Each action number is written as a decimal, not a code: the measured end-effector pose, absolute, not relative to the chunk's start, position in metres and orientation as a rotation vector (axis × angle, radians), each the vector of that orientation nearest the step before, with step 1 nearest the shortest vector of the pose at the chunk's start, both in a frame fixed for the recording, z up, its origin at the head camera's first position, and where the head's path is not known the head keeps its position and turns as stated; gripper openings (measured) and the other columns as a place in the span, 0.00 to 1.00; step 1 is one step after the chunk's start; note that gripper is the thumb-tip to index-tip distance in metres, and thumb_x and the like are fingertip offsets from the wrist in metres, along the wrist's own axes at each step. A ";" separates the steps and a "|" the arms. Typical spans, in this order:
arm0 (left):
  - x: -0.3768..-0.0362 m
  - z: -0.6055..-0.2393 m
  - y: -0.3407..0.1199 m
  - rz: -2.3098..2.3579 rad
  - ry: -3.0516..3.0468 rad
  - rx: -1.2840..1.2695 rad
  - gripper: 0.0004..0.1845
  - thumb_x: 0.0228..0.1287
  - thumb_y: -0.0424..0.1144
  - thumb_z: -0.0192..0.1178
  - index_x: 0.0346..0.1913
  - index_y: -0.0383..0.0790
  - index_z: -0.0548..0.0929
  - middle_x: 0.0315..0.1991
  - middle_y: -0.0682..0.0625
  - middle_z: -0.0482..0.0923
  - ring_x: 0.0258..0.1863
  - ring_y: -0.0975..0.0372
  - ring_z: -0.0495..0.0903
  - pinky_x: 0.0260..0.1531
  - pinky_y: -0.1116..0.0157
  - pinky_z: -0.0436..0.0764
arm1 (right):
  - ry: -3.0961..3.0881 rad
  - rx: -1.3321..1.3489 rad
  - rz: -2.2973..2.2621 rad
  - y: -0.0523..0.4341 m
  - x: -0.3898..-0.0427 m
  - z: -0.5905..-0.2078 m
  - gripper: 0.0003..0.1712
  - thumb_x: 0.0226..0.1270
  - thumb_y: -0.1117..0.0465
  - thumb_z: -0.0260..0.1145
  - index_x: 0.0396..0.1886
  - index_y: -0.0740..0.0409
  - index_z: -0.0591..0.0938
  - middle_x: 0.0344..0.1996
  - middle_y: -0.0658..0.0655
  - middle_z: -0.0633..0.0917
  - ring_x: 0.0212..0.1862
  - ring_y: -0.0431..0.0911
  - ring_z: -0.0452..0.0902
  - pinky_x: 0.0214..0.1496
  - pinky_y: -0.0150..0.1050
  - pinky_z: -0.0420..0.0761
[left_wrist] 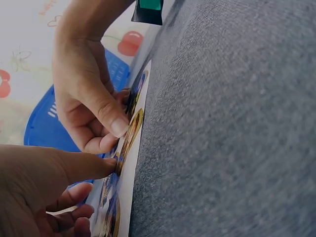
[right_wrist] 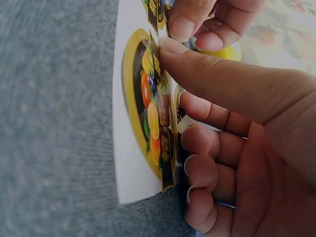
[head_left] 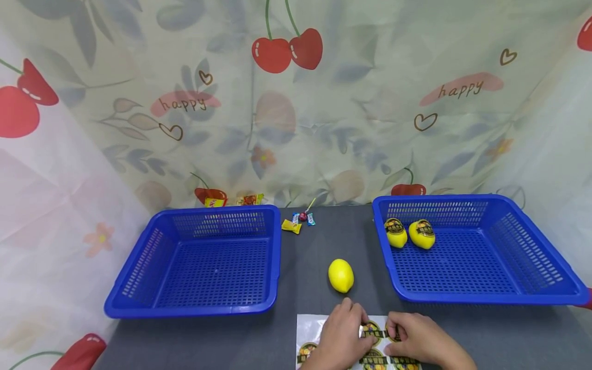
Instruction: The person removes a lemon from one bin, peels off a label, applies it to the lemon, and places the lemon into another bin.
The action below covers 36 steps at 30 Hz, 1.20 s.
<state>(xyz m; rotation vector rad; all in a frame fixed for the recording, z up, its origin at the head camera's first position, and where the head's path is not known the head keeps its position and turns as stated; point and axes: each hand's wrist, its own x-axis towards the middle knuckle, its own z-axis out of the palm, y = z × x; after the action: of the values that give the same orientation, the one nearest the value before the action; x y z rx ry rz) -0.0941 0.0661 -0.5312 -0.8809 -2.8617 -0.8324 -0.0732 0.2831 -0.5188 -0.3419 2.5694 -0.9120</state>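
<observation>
A white sheet of round fruit-print stickers (head_left: pixel 305 326) lies on the grey table, partly covered by both hands. My left hand (head_left: pixel 342 334) rests on it from the left, its thumb extended onto a sticker (head_left: pixel 372 331). From the right, my right hand (head_left: pixel 421 336) touches the neighbouring sticker (right_wrist: pixel 153 108) with its thumb tip, other fingers bent at the sheet; I cannot tell whether it pinches that sticker. The two thumbs nearly meet in the right wrist view. Just beyond the left fingertips sits a plain yellow lemon (head_left: pixel 341 276).
On the right, a blue basket (head_left: pixel 490 299) holds two lemons (head_left: pixel 409 235) with black-banded stickers. Another blue basket (head_left: pixel 189 311) stands at left. Small wrapped candies (head_left: pixel 291 226) and a lollipop (head_left: pixel 303 216) lie between them, before a printed curtain (head_left: pixel 324 144).
</observation>
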 end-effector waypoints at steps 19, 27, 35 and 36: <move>-0.092 -0.533 0.067 -0.816 -2.887 -0.842 0.22 0.46 0.56 0.78 0.36 0.48 0.80 0.29 0.60 0.64 0.28 0.68 0.67 0.24 0.73 0.68 | 2.548 -0.292 -0.921 0.282 -0.074 -0.518 0.20 0.52 0.47 0.80 0.29 0.47 0.76 0.18 0.46 0.73 0.19 0.39 0.64 0.21 0.34 0.62; -0.092 -0.532 0.067 -0.831 -2.884 -0.855 0.21 0.48 0.55 0.77 0.36 0.49 0.80 0.30 0.60 0.64 0.28 0.68 0.66 0.25 0.73 0.68 | 2.561 -0.269 -0.907 0.282 -0.074 -0.518 0.20 0.51 0.48 0.80 0.28 0.47 0.76 0.18 0.46 0.72 0.20 0.39 0.64 0.22 0.34 0.63; -0.094 -0.532 0.067 -0.777 -2.917 -0.840 0.22 0.47 0.58 0.77 0.36 0.49 0.81 0.29 0.60 0.64 0.28 0.68 0.67 0.25 0.72 0.69 | 2.567 -0.251 -0.912 0.281 -0.074 -0.519 0.20 0.51 0.48 0.81 0.28 0.47 0.76 0.18 0.46 0.72 0.20 0.39 0.64 0.22 0.34 0.62; -0.093 -0.532 0.067 -0.779 -2.916 -0.837 0.22 0.47 0.58 0.77 0.36 0.49 0.80 0.29 0.60 0.64 0.28 0.68 0.67 0.25 0.72 0.69 | 2.564 -0.251 -0.915 0.281 -0.074 -0.519 0.20 0.51 0.48 0.81 0.28 0.47 0.76 0.18 0.46 0.72 0.20 0.39 0.64 0.22 0.34 0.62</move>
<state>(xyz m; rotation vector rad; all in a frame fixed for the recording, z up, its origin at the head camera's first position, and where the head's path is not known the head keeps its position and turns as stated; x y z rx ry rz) -0.0934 0.0674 -0.5324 -0.8367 -2.9160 -0.7789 -0.0737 0.2808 -0.5191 -0.2512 2.5645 -0.9148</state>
